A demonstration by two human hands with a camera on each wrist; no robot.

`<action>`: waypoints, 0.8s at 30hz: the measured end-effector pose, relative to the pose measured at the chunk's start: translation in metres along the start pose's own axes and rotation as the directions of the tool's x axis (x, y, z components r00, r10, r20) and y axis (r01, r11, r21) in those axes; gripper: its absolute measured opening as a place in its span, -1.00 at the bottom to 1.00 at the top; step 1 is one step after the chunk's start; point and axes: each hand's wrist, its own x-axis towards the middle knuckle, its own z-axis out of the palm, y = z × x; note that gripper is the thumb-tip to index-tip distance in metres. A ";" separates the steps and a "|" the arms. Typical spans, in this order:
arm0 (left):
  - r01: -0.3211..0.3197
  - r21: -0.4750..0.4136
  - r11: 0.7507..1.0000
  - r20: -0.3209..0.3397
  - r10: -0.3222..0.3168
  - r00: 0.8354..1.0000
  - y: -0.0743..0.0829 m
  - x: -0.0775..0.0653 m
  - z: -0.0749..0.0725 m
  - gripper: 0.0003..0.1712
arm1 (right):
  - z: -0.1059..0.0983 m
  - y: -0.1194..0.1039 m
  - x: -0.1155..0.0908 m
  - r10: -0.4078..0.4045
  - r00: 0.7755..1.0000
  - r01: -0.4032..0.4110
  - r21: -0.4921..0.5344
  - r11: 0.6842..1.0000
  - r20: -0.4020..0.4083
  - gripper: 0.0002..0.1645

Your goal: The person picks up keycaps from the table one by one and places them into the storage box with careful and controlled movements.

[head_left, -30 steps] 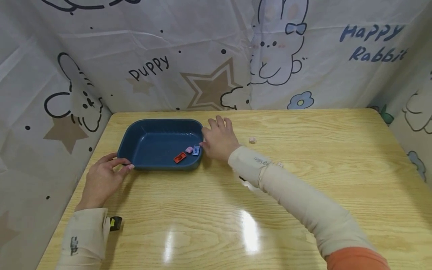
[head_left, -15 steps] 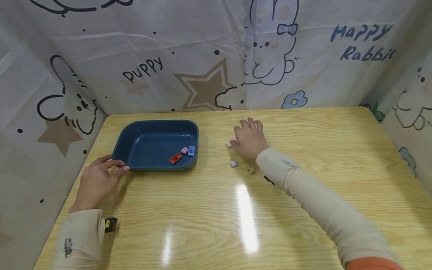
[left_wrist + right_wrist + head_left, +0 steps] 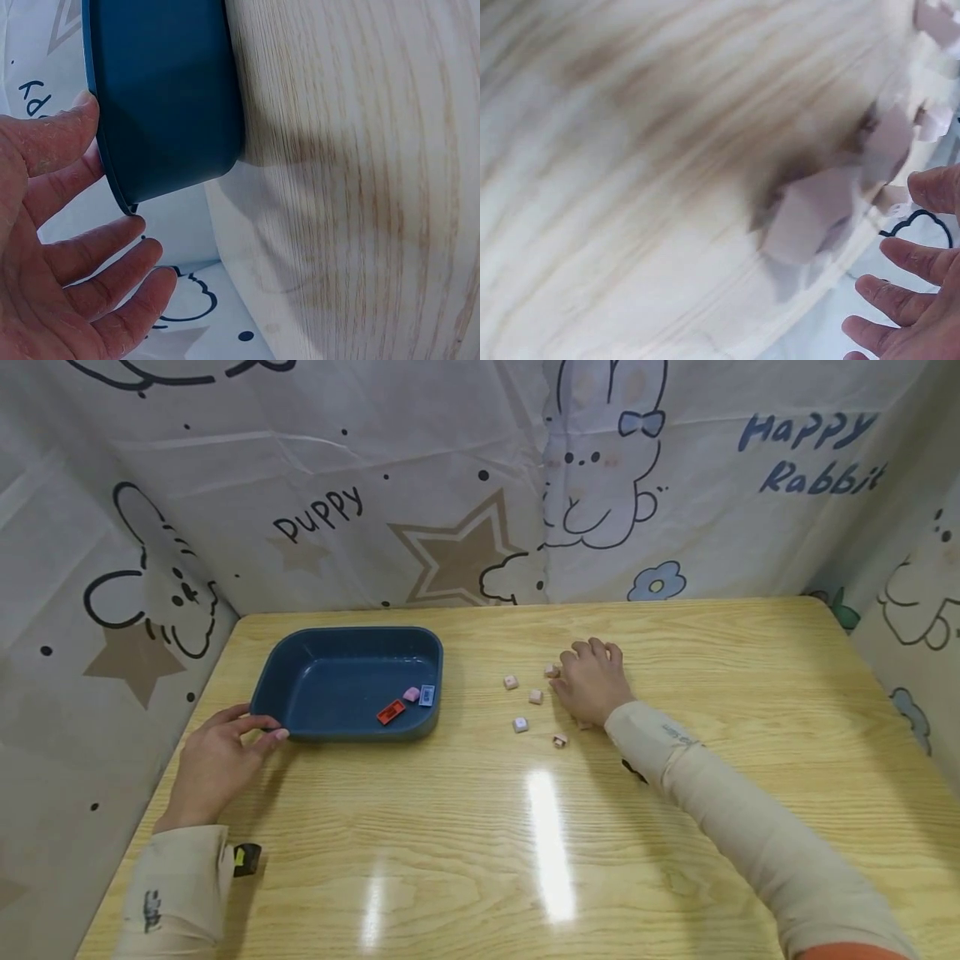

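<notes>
My left hand (image 3: 213, 768) is at the near-left corner of a dark blue plastic tray (image 3: 277, 681), thumb and index finger pinching its rim. In the left wrist view the other fingers of that hand spread loosely below the tray wall (image 3: 165, 112). My right hand (image 3: 596, 681) is low over the table, fingers spread and bent, holding nothing. Close by its thumb lies a pale pink keycap (image 3: 552, 671). Another keycap (image 3: 536, 697) sits just left of the hand, and one more (image 3: 584, 724) is partly hidden under the wrist. Blurred keycaps (image 3: 810, 214) show in the right wrist view.
Further keycaps lie nearby: a pale one (image 3: 511, 682), a whitish one (image 3: 521, 724) and one on its side (image 3: 560, 741). Inside the tray are a red rectangular piece (image 3: 391, 712), a pink piece (image 3: 411, 694) and a light blue one (image 3: 427, 695). A printed curtain (image 3: 450, 485) backs the table.
My right hand has left the tray's right side and moved right among the keycaps, uncovering several of them. My left hand stays at the tray corner.
</notes>
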 end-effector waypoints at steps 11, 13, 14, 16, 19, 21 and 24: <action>-0.023 -0.006 1.000 -0.004 0.023 1.000 -0.002 -0.001 0.000 -0.63 | 0.006 -0.003 0.005 -0.040 0.999 0.040 -0.011 0.999 0.028 -0.64; -0.016 -0.008 1.000 0.002 0.016 1.000 -0.001 -0.001 0.000 -0.63 | 0.006 -0.004 0.007 -0.046 0.999 0.046 -0.024 0.999 0.025 -0.64; -0.017 -0.008 1.000 -0.001 0.017 1.000 -0.002 -0.001 0.000 -0.63 | 0.007 -0.004 0.007 -0.049 0.999 0.049 -0.032 0.998 0.023 -0.64; -0.023 -0.011 1.000 -0.007 0.023 1.000 -0.002 -0.001 0.000 -0.63 | 0.007 -0.005 0.008 -0.053 0.998 0.054 -0.052 0.997 0.015 -0.65; -0.045 -0.014 0.999 -0.027 0.045 0.999 -0.002 0.000 0.000 -0.66 | 0.007 -0.006 0.010 -0.059 0.998 0.059 -0.076 0.995 0.010 -0.66; -0.054 -0.015 0.998 -0.035 0.053 0.998 -0.003 0.000 0.000 -0.67 | 0.007 -0.007 0.010 -0.058 0.998 0.059 -0.080 0.995 0.016 -0.66; -0.054 -0.016 0.998 -0.036 0.053 0.998 -0.003 0.000 0.000 -0.67 | 0.006 -0.008 0.010 -0.049 0.998 0.051 -0.077 0.996 0.028 -0.65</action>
